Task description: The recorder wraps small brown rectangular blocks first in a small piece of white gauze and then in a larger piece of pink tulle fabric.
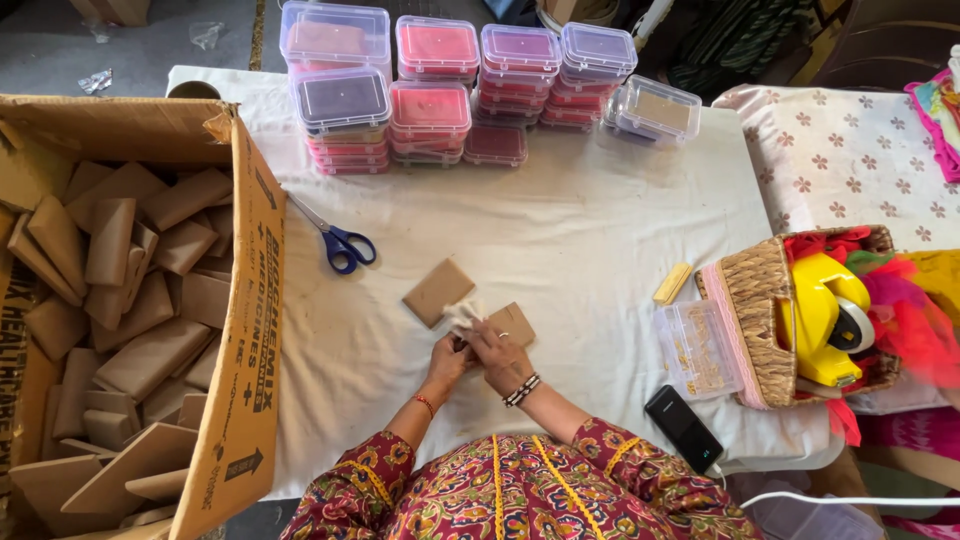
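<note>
My left hand (pixel 447 357) and my right hand (pixel 497 352) meet low on the white cloth-covered table (pixel 600 220). Together they pinch a small white crumpled piece (pixel 463 314), held over a small brown cardboard piece (pixel 514 322) that lies under my right hand. A brown cardboard square (pixel 438 291) rests flat just beyond my left hand. A red thread circles my left wrist, and beaded bracelets circle my right.
Blue-handled scissors (pixel 338 242) lie left of the square. A large open carton (pixel 130 300) of brown cardboard pieces stands at left. Stacks of lidded plastic boxes (pixel 430 95) line the far edge. Right: a clear compartment box (pixel 698 349), wicker basket (pixel 775 320), black phone (pixel 683 428), yellow bar (pixel 672 283).
</note>
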